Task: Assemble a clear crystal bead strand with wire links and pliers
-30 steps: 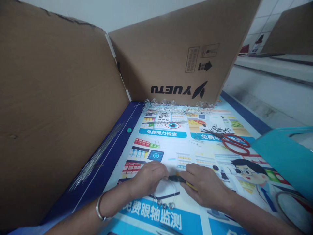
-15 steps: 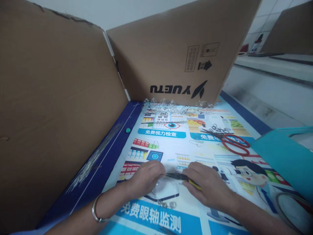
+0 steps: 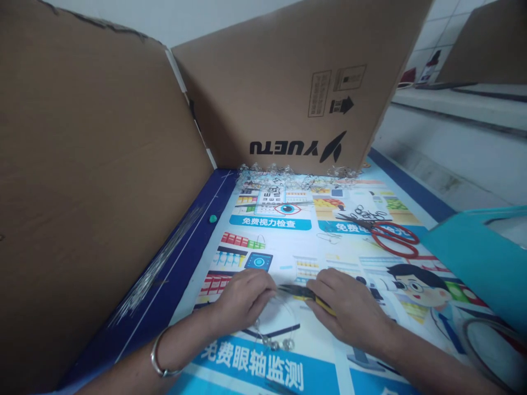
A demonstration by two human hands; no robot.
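Observation:
My left hand (image 3: 249, 296) is closed in a pinch on a thin wire loop (image 3: 295, 314). Several small, round silvery beads (image 3: 275, 345) hang at the bottom of the loop, above the printed mat. In my right hand (image 3: 343, 304) is a pair of pliers (image 3: 302, 292) with yellow handles and dark jaws, fingers wrapped round the grips. The jaws point left, slightly apart, close to my left fingertips. Whether they touch the wire I cannot tell.
Red-handled scissors (image 3: 393, 238) lie at the right, beside small dark rings (image 3: 366, 213). Straight wires (image 3: 152, 269) lie along the left edge. Clear tangled pieces (image 3: 280, 176) line the base of the cardboard wall (image 3: 280, 93). A teal box (image 3: 477, 258) stands at the right.
The plier jaws now look spread a little, where they seemed closer together before. The hanging beads have shifted slightly. Both hands stay in nearly the same place, and the view has moved a little.

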